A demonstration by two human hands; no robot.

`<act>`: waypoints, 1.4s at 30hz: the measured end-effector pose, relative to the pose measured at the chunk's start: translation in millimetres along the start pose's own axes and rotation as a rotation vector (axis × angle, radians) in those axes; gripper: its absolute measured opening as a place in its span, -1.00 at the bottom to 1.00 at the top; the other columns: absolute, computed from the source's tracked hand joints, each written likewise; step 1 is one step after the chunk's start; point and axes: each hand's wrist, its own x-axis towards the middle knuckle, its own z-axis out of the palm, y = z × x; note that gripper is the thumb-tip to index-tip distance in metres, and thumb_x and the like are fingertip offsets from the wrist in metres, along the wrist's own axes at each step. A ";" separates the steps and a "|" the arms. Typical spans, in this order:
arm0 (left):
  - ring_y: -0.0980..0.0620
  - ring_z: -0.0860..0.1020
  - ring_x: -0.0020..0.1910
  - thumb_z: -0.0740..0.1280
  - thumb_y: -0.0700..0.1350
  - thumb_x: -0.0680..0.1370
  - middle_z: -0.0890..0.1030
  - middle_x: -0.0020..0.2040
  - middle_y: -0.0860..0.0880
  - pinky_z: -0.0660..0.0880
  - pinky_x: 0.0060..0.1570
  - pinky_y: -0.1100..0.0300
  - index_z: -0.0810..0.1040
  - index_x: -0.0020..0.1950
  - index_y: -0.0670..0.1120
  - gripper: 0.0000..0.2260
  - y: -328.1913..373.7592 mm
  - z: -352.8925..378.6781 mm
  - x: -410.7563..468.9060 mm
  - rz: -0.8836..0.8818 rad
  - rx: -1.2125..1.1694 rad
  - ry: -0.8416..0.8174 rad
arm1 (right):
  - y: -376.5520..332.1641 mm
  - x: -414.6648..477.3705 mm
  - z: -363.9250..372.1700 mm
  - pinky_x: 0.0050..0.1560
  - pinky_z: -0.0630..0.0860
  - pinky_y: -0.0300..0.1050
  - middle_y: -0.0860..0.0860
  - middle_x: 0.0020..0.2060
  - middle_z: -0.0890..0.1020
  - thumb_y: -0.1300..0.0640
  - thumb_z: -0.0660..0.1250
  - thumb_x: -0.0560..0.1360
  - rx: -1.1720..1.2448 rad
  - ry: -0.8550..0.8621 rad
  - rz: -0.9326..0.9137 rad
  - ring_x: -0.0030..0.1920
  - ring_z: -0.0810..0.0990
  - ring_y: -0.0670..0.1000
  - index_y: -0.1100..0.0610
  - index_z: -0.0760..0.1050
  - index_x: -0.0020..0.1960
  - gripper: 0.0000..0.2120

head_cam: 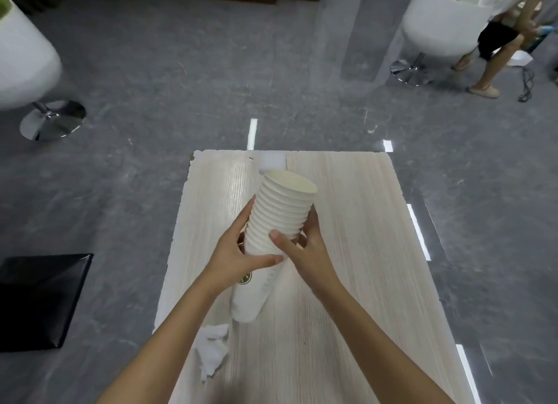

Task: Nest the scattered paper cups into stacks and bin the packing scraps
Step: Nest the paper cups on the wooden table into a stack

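A tall stack of nested white paper cups [279,213] leans over the middle of the pale wooden table [347,222], open mouth up and away from me. The lowest cup shows a round green logo. My left hand [238,252] grips the stack from the left, thumb across its front. From the right, my right hand [305,246] holds the same stack, its thumb lying on the ribbed rims. A crumpled white paper scrap [213,351] lies near the table's left edge, below my left forearm.
A black square bin [39,298] stands on the grey floor left of the table. White swivel chairs stand at far left [24,56] and far right [440,23]. A person's legs [495,59] are at the top right, beside a cable.
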 end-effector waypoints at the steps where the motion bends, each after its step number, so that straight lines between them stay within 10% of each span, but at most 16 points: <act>1: 0.19 0.53 0.23 0.62 -0.22 0.30 0.51 0.32 0.23 0.57 0.02 0.29 0.23 0.52 0.21 -0.07 2.7 -4.4 2.0 0.012 -0.003 0.024 | -4.6 6.0 3.5 0.18 0.52 -0.22 -0.25 0.30 0.39 -0.11 0.46 0.32 -0.017 -0.015 -0.019 0.25 0.46 -0.19 -0.15 0.04 0.49 -0.12; 27: 0.28 0.51 0.22 0.61 -0.34 0.27 0.51 0.33 0.03 0.48 0.11 0.42 0.29 0.48 -0.09 -0.14 -8.0 -85.6 84.0 0.057 -0.006 0.364 | -36.1 132.1 59.4 0.13 0.41 -0.43 -0.48 0.22 0.36 0.15 0.53 0.34 -0.208 -0.229 -0.239 0.25 0.37 -0.36 -0.16 0.09 0.45 -0.14; 35: 0.31 0.51 0.19 0.61 -0.27 0.30 0.49 0.35 0.05 0.48 0.06 0.44 0.28 0.49 -0.05 -0.16 -5.6 -89.9 81.1 0.079 0.004 0.343 | -34.3 132.9 63.3 0.35 0.39 0.12 -0.26 0.33 0.37 0.08 0.53 0.34 -0.225 -0.230 -0.243 0.35 0.35 -0.19 -0.05 0.09 0.50 -0.12; 42: 0.27 0.49 0.24 0.60 -0.10 0.33 0.48 0.36 0.14 0.49 0.14 0.32 0.31 0.48 0.08 -0.21 -3.2 -93.7 72.7 0.078 0.006 0.334 | -34.3 125.7 59.2 0.26 0.32 -0.30 -0.29 0.35 0.33 0.02 0.49 0.39 -0.272 -0.212 -0.256 0.30 0.32 -0.34 -0.04 0.10 0.51 -0.18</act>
